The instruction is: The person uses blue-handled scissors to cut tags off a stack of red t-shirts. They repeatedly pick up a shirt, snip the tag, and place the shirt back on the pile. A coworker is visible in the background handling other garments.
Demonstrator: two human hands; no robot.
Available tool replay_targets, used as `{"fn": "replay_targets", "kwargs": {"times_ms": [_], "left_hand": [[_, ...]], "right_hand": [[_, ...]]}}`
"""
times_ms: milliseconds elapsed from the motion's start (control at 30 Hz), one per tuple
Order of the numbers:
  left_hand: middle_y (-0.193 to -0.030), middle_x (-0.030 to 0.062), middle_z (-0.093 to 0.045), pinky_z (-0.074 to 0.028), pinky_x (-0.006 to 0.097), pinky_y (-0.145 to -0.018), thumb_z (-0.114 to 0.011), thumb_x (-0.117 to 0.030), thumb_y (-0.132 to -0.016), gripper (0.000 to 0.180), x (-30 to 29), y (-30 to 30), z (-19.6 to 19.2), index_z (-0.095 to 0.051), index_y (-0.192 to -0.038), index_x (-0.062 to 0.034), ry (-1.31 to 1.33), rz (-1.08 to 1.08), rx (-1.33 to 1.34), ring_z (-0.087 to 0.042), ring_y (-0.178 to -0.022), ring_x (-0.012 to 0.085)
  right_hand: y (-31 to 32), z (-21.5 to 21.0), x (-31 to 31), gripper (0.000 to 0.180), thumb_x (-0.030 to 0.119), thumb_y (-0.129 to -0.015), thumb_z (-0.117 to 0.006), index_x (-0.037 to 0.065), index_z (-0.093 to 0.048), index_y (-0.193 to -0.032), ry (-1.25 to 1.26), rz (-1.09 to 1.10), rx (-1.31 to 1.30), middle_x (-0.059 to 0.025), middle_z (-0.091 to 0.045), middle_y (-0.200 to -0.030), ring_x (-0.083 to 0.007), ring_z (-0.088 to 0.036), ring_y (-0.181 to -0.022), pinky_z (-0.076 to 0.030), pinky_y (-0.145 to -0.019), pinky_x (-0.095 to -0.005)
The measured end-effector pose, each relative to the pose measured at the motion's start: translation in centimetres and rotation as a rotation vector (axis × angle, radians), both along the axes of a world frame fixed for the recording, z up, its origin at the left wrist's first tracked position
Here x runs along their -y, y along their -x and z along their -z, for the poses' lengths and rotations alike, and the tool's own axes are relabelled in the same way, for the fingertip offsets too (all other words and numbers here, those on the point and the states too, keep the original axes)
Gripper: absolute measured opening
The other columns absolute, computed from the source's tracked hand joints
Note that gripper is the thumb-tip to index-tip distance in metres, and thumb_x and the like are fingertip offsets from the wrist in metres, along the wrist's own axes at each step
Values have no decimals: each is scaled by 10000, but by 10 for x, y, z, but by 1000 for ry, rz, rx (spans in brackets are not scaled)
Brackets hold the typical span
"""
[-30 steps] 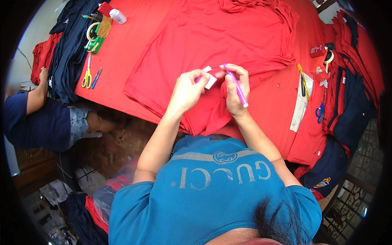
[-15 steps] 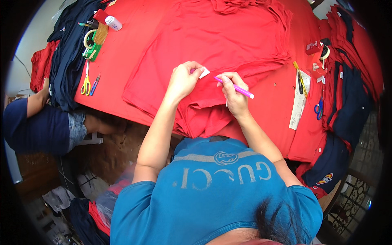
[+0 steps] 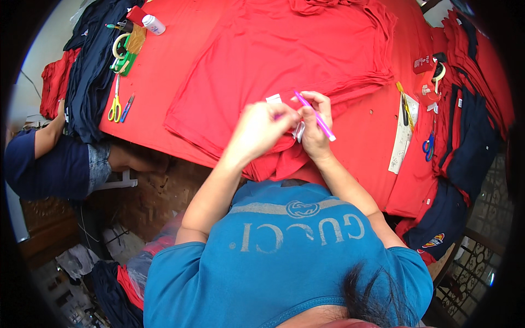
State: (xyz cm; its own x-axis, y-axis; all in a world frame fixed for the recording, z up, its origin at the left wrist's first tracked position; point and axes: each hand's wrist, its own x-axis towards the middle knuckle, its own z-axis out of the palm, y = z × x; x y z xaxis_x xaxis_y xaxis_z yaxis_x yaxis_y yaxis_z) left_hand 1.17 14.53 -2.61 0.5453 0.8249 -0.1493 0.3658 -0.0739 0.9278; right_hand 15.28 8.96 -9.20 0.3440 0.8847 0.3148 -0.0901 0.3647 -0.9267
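Observation:
My right hand (image 3: 313, 127) is closed around a pink pen (image 3: 318, 118), which points up and to the left. My left hand (image 3: 261, 127) is blurred and meets the right hand, pinching a small white paper tag (image 3: 298, 132) between them. Another small white label (image 3: 273, 99) shows just above the left hand, on the red fabric. Both hands hover over the near edge of a stack of red shirts (image 3: 295, 54) spread on a red table (image 3: 164, 71). A fold of red shirt hangs off the table edge under my hands.
Yellow scissors (image 3: 115, 106), a tape roll (image 3: 121, 46) and a white bottle (image 3: 153, 24) lie at the table's left, by navy garments (image 3: 90, 76). Another person (image 3: 49, 161) sits at left. Right: a paper strip (image 3: 401, 139), blue scissors (image 3: 428, 146), stacked navy and red clothes (image 3: 465, 136).
My hands have drawn together over the shirt edge. The left hand is now blurred with motion, and the pen has tilted more upright in the right hand.

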Motion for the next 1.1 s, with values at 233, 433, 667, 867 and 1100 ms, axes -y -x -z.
{"fn": "replay_targets", "kwargs": {"times_ms": [233, 433, 667, 867, 1100], "left_hand": [[-1028, 152, -608, -500, 388, -800, -724, -202, -762, 350, -33, 8, 39, -646, -1064, -43, -445, 212, -362, -616, -950, 305], [-866, 132, -649, -498, 368, -723, -639, -208, -858, 222, -30, 3, 62, -660, -946, -5, -326, -20, -79, -649, -812, 272], [-697, -16, -539, -390, 213, -540, -569, -223, -933, 233, -16, 6, 28, -649, -938, -4, 161, 6, 61, -465, -610, 41], [-684, -11, -535, -363, 208, -474, -569, -234, -933, 239, -10, 7, 21, -651, -948, -10, 195, -38, 49, -464, -580, 40], [-718, -1, -589, -406, 203, -489, -601, -213, -920, 230, -2, 6, 15, -681, -986, -7, 253, -14, 110, -511, -614, 39]], "right_hand": [[-21, -12, 18, 159, 137, -968, -512, 17, -552, -1063, 130, -94, -67, -59, -616, -861, -22, -417, -500, -350, -429, -191], [-15, -8, 8, 154, 118, -962, -532, -9, -610, -1000, 181, -64, 123, -67, -623, -786, -21, -420, -528, -327, -464, -173], [-6, -14, 4, 95, 39, -916, -571, -31, -634, -925, 148, 45, 258, -78, -641, -802, -119, -606, -715, -482, -634, -262], [-6, -5, 10, 136, 64, -942, -550, -16, -589, -1044, 14, 67, 185, -85, -589, -949, -128, -589, -775, -483, -692, -259], [8, -8, 2, 266, 151, -970, -555, -5, -494, -1178, -55, 77, -4, -110, -565, -1036, -149, -589, -843, -487, -756, -270]]}}
